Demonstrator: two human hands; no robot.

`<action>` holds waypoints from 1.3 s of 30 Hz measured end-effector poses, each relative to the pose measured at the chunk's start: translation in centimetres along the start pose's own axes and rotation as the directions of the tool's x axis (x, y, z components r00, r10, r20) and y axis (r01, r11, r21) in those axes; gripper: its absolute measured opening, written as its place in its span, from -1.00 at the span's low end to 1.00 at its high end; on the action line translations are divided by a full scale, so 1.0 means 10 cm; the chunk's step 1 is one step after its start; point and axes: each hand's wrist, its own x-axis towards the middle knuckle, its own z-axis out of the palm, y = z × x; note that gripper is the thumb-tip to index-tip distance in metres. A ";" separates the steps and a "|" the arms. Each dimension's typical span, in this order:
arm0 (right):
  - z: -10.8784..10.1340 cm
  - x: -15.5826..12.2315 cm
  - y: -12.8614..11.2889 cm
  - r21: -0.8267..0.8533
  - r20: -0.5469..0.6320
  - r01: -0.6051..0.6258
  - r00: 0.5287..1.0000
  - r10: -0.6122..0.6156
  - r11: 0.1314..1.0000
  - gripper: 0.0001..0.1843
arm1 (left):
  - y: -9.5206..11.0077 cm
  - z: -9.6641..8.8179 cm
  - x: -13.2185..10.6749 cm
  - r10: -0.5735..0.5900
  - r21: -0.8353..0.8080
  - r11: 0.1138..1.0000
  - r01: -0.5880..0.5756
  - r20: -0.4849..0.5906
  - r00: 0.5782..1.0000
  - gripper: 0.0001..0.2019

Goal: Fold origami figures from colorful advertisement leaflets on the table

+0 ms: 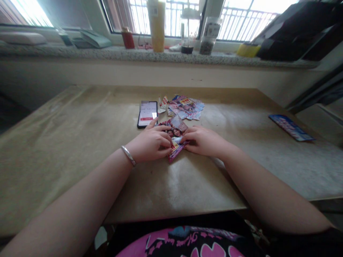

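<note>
Head view: a printed sheet (177,123) lies tilted on the tabletop (171,189), between the two hands and just nearer than a pile of printed pieces (189,107)
Left hand (155,142): fingers curl over the sheet's left side, touching it; whether they pinch or only press, I cannot tell
Right hand (205,141): thumb and fingertips seem to grasp the right edge
Sheet's feel: probably light, thin and bendy, easily creased or torn; its glossy face may slip
Where to hold: opposite edges, gently, near the corners
Phone (148,112): flat, screen up, just beyond the left hand
</note>
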 end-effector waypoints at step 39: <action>-0.01 0.01 0.23 0.030 -0.020 -0.066 0.998 0.067 0.997 -0.88 | 0.14 0.07 0.05 0.076 0.040 0.996 -0.079 0.055 0.996 -0.75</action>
